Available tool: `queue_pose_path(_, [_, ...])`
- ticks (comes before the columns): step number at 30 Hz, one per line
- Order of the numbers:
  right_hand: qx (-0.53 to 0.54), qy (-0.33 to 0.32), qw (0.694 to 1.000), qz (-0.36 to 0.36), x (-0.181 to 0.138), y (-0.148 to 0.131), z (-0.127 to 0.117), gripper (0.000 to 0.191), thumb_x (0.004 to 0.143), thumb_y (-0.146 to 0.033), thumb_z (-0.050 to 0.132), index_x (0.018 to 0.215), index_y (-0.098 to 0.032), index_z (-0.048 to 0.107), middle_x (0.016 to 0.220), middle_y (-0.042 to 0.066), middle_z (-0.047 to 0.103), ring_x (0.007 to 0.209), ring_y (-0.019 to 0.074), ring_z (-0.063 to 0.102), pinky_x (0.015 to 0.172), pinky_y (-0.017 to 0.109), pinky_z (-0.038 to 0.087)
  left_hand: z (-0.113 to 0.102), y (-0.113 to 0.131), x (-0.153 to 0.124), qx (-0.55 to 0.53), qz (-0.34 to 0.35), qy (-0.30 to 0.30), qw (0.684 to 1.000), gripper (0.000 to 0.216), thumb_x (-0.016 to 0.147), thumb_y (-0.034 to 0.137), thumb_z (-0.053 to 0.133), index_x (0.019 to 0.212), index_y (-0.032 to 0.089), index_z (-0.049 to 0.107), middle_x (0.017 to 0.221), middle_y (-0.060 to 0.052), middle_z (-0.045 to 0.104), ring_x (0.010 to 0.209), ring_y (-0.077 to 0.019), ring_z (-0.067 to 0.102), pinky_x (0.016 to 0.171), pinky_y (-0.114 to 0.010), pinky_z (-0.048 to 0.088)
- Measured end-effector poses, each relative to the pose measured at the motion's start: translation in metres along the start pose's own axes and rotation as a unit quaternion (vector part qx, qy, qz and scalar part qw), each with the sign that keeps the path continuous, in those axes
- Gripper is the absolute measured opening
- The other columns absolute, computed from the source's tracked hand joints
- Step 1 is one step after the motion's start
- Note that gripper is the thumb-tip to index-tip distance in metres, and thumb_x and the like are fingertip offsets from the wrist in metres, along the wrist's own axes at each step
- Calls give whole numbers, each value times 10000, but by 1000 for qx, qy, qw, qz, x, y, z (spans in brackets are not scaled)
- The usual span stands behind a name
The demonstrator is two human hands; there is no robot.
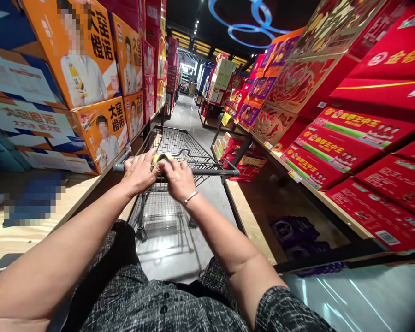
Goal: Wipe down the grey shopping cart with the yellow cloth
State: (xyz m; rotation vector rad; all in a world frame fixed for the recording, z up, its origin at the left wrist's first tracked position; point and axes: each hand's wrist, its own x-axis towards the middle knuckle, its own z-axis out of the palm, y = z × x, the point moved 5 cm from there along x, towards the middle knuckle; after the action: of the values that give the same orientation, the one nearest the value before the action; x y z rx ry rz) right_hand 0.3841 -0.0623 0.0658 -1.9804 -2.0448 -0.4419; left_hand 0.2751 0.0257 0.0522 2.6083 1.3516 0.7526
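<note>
A shopping cart [200,154] of dark wire mesh stands in front of me, its grey handle [212,172] crossing between my hands and the basket. My left hand [140,171] lies over the left part of the handle, fingers bent around it. Close beside it, my right hand [180,177] is curled over the middle of the bar, a thin bracelet on its wrist. Between the thumbs a small dark curved piece [163,158] shows; what it belongs to is unclear. Something yellow [157,158] shows just behind the fingers, mostly hidden.
Orange drink cartons [98,131] are stacked on a wooden shelf [74,193] at the left. Red boxes [346,131] and patterned gift boxes [275,121] line the right side. Purple packs [293,233] lie low under the right shelf. A grey-floored aisle [186,106] runs ahead between displays.
</note>
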Motion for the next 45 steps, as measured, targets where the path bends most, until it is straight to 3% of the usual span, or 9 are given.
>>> queue_pose_path(4, [-40,-87,993,71,-1,85,-6,478,912,-126,414,1350,-290,514,1289,74,563,1076,265,435,828,360,450,3,-8,-1,61,65,-24,996,635,917,654,346,1360,240,536,1390,-92,553,1238,-339,458,1012,-497,288])
queue_pose_path(8, [-76,-182,970,141,-8,166,-11,475,865,-151,502,1309,-312,549,1292,89,567,1139,309,441,858,413,462,5,-10,0,77,86,13,993,523,811,618,547,1183,261,636,1339,-52,584,1222,-319,443,1034,-487,258])
queue_pose_path(13, [-98,-246,954,142,-6,203,-8,480,795,-161,596,1249,-318,581,1260,57,606,1148,273,506,907,399,444,8,-8,6,74,67,36,994,522,809,624,543,1173,264,645,1391,-64,536,1312,-342,345,1078,-523,174])
queue_pose_path(19, [-119,-234,955,134,-3,193,-4,459,741,-228,661,1193,-268,593,1228,73,634,1097,267,577,859,363,441,8,-14,14,72,21,37,997,643,889,649,432,1394,259,513,1500,-76,412,1382,-356,243,1092,-533,142])
queue_pose_path(28, [-149,-239,949,145,-16,179,-7,403,748,-310,653,1145,-253,613,1120,92,672,967,250,621,696,299,417,12,-30,27,39,7,26,999,648,928,685,337,1372,265,551,1516,-74,377,1367,-348,271,1135,-517,154])
queue_pose_path(36, [-156,-211,955,137,-24,127,-17,357,796,-339,621,1129,-210,608,1104,123,674,972,269,641,710,311,432,24,-60,50,-20,-93,11,995,724,915,655,370,1486,211,401,1589,-105,263,1497,-366,29,1191,-576,0])
queue_pose_path(39, [-136,-211,960,125,-22,99,-19,360,822,-392,610,1126,-198,611,1087,129,681,944,265,650,732,314,448,24,-43,50,-46,-108,0,993,602,965,505,368,1489,209,397,1599,-100,246,1504,-353,-3,1190,-600,1])
queue_pose_path(42, [-83,-192,973,101,-14,73,-20,359,849,-413,578,1131,-194,619,1064,123,687,910,251,652,756,316,463,24,1,44,-75,-1,-30,997,505,995,469,351,1421,234,489,1568,-72,327,1502,-324,66,1183,-617,-36])
queue_pose_path(45, [48,-145,987,43,-4,58,-24,351,833,-289,564,1168,-201,621,1094,83,684,956,221,640,818,298,477,22,40,33,-110,110,-65,986,486,1030,467,272,1406,252,494,1481,-60,470,1444,-276,284,1183,-607,4])
